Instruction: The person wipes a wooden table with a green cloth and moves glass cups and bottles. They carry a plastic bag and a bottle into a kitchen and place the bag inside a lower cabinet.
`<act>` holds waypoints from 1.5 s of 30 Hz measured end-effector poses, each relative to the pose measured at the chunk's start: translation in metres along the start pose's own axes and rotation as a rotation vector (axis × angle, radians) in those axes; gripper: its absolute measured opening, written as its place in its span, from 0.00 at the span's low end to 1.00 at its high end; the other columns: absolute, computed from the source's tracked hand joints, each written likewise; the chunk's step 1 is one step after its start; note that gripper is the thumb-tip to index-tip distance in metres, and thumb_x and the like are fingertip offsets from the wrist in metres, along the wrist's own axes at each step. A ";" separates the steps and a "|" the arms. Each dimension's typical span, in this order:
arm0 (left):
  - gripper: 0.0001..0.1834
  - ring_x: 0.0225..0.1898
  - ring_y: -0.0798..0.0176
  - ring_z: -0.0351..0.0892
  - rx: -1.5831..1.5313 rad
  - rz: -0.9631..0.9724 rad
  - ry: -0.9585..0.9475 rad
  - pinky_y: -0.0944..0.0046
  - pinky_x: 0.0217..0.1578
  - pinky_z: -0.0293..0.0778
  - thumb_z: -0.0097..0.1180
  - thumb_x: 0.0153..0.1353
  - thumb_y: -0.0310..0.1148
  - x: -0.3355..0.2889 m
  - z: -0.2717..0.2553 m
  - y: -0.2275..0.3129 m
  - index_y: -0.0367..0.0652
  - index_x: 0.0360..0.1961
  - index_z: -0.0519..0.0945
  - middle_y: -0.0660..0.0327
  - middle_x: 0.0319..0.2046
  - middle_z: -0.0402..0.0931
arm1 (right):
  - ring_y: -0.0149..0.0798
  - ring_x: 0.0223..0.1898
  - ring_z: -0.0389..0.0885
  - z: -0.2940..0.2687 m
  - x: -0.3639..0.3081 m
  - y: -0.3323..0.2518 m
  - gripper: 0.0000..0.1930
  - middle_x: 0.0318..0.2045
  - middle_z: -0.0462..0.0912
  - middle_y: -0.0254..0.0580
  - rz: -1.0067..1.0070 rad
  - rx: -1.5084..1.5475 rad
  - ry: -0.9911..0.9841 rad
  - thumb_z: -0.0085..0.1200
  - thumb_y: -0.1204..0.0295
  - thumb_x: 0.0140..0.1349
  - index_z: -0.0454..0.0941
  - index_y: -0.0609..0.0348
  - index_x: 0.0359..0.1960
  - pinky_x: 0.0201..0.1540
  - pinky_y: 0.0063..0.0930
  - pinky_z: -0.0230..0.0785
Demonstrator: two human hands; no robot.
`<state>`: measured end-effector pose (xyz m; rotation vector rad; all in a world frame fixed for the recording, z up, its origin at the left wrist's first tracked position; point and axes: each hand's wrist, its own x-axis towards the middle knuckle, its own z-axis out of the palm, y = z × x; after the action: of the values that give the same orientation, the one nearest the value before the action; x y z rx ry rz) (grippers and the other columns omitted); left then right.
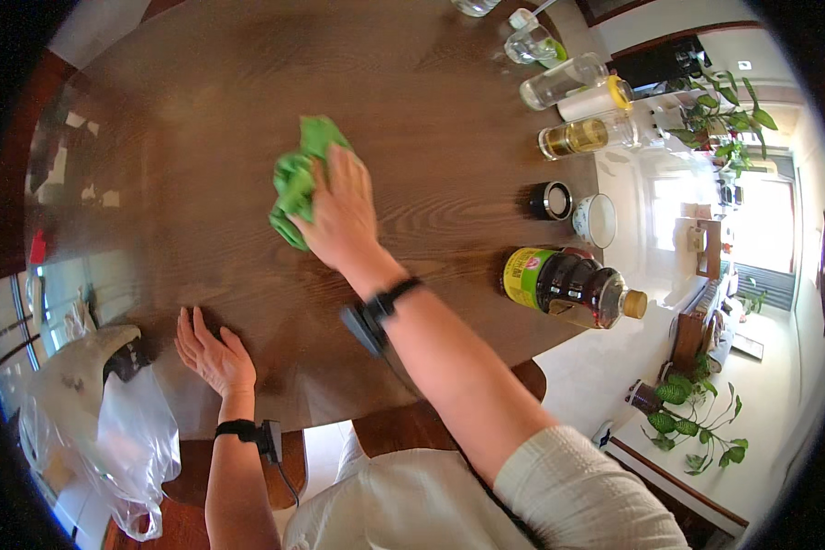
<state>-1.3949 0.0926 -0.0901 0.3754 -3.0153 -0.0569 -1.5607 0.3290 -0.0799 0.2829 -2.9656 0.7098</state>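
A bunched green cloth [295, 183] lies on the brown wooden table [220, 101], near the middle of the head view. My right hand [344, 211] presses on it with the fingers over its right side, and the arm reaches across the table. Close to the table's near edge, my left hand [215, 353] rests on the wood with its fingers stretched out and holds nothing. Both wrists wear black straps with a small dark device.
Along the table's right side stand a large dark bottle [564, 286] with a yellow-green label, a white bowl [596, 221], a black cup [552, 200], a glass tumbler [585, 137] and clear bottles [564, 81]. A clear plastic bag [137, 431] is at the near left.
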 end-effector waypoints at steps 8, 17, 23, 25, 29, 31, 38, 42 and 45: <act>0.27 0.71 0.45 0.51 0.011 0.046 0.011 0.42 0.70 0.45 0.33 0.73 0.44 -0.002 0.001 0.002 0.42 0.68 0.60 0.50 0.70 0.54 | 0.66 0.74 0.38 -0.065 -0.005 0.128 0.61 0.71 0.43 0.75 0.702 -0.339 0.074 0.56 0.33 0.51 0.47 0.76 0.70 0.74 0.54 0.30; 0.27 0.71 0.46 0.52 -0.003 0.037 0.023 0.40 0.70 0.45 0.35 0.71 0.42 0.002 -0.006 0.005 0.40 0.66 0.61 0.50 0.69 0.56 | 0.55 0.74 0.46 0.007 0.117 -0.005 0.42 0.72 0.50 0.60 0.028 -0.062 -0.161 0.55 0.47 0.62 0.57 0.63 0.69 0.75 0.49 0.35; 0.27 0.70 0.45 0.52 -0.006 0.043 0.025 0.41 0.70 0.45 0.36 0.71 0.42 0.001 0.000 0.003 0.41 0.67 0.61 0.51 0.69 0.55 | 0.59 0.72 0.49 -0.002 -0.059 -0.034 0.43 0.70 0.53 0.64 -0.162 0.097 -0.241 0.63 0.56 0.55 0.60 0.69 0.67 0.74 0.52 0.40; 0.27 0.70 0.45 0.52 -0.010 0.048 0.024 0.41 0.70 0.45 0.35 0.72 0.42 0.000 -0.001 0.002 0.42 0.67 0.60 0.52 0.69 0.55 | 0.64 0.73 0.44 -0.040 -0.127 -0.014 0.55 0.70 0.47 0.71 0.056 0.094 -0.374 0.70 0.50 0.47 0.52 0.72 0.69 0.73 0.56 0.39; 0.27 0.70 0.46 0.52 -0.009 0.044 0.019 0.41 0.70 0.45 0.34 0.73 0.44 0.002 -0.006 0.005 0.42 0.68 0.60 0.52 0.69 0.55 | 0.69 0.71 0.46 -0.083 -0.201 0.019 0.61 0.67 0.49 0.74 0.351 -0.140 -0.369 0.74 0.48 0.38 0.51 0.71 0.68 0.70 0.59 0.42; 0.27 0.70 0.46 0.52 -0.008 0.043 0.015 0.41 0.70 0.45 0.33 0.73 0.44 0.002 -0.004 0.002 0.42 0.68 0.60 0.52 0.69 0.55 | 0.69 0.70 0.48 -0.079 -0.202 0.023 0.61 0.67 0.51 0.73 0.416 -0.221 -0.298 0.75 0.48 0.37 0.52 0.71 0.67 0.71 0.58 0.43; 0.28 0.71 0.48 0.52 -0.020 0.047 0.035 0.43 0.71 0.43 0.35 0.70 0.43 0.000 0.002 0.006 0.41 0.67 0.62 0.51 0.69 0.56 | 0.60 0.70 0.55 -0.025 -0.014 0.042 0.38 0.68 0.58 0.64 0.001 -0.069 0.060 0.66 0.60 0.54 0.65 0.71 0.62 0.72 0.49 0.47; 0.28 0.71 0.49 0.52 -0.019 0.027 0.034 0.43 0.71 0.43 0.37 0.69 0.43 -0.001 0.004 0.005 0.42 0.67 0.62 0.52 0.69 0.56 | 0.52 0.60 0.74 -0.032 0.004 0.043 0.25 0.58 0.76 0.53 0.070 -0.108 0.181 0.56 0.77 0.58 0.72 0.65 0.59 0.65 0.41 0.64; 0.28 0.71 0.49 0.51 0.006 0.013 0.040 0.43 0.71 0.43 0.38 0.69 0.42 -0.003 -0.003 -0.005 0.42 0.67 0.62 0.53 0.69 0.56 | 0.56 0.60 0.72 -0.076 -0.042 0.065 0.25 0.60 0.74 0.56 0.167 -0.207 0.378 0.55 0.78 0.56 0.72 0.63 0.59 0.65 0.45 0.62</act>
<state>-1.3909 0.0884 -0.0874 0.3539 -2.9783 -0.0382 -1.5294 0.4270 -0.0462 -0.1042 -2.6857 0.4076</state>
